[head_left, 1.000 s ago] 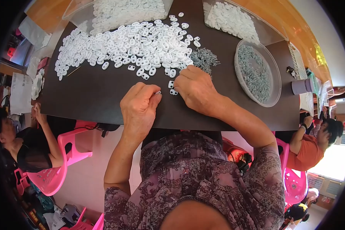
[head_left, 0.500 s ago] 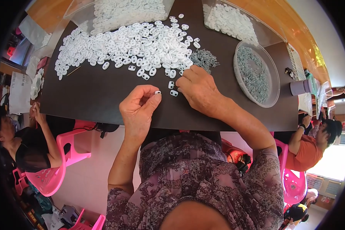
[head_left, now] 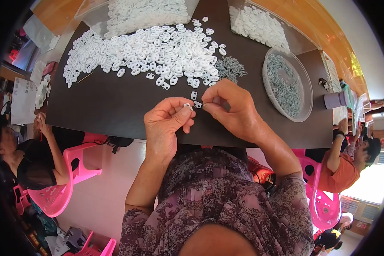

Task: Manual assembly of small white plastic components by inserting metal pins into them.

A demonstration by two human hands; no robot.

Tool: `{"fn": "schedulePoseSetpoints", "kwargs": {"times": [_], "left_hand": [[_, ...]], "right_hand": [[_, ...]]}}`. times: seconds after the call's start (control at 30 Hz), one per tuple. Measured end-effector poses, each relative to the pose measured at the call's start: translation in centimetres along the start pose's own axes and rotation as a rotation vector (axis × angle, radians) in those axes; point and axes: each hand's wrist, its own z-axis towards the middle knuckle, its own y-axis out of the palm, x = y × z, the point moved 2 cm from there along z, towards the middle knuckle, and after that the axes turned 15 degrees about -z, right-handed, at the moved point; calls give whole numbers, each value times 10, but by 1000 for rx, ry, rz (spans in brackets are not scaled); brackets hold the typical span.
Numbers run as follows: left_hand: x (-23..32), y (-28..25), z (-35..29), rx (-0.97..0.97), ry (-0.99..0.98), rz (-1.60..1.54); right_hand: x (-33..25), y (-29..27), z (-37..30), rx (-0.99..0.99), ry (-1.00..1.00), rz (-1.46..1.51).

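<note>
Between the thumb and forefinger of my left hand (head_left: pixel 164 123) is a small white plastic piece with holes (head_left: pixel 187 106). Close by on its right, my right hand (head_left: pixel 234 109) is closed in a pinch; whatever is at its fingertips is too small to make out. Two loose white plastic pieces (head_left: pixel 194 95) lie on the dark tabletop (head_left: pixel 115 98) just beyond the fingers. Farther off spreads a big heap of the same two-holed oval pieces (head_left: pixel 158 53). A little pile of grey screws (head_left: pixel 230 69) touches the heap's right end.
A round clear tub (head_left: pixel 309 104) of grey screws stands at the right. Two clear bins of white pieces, one left (head_left: pixel 147 17) and one right (head_left: pixel 260 25), sit at the back. A purple cup (head_left: pixel 335 100) is at the right edge. People sit on pink chairs (head_left: pixel 66 183) at both sides.
My left hand has moved right with the white piece, toward the right hand. The right hand has drawn back from beside the heap and turned, its fingertips now facing the left hand.
</note>
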Motion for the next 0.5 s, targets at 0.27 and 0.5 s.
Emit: {"fn": "schedulePoseSetpoints", "kwargs": {"times": [0.27, 0.5], "left_hand": [[-4, 6, -4, -34, -25, -61], [-3, 10, -9, -69, 42, -55]], "right_hand": [[-9, 1, -6, -75, 237, 371], [-10, 0, -10, -19, 263, 350]]}}
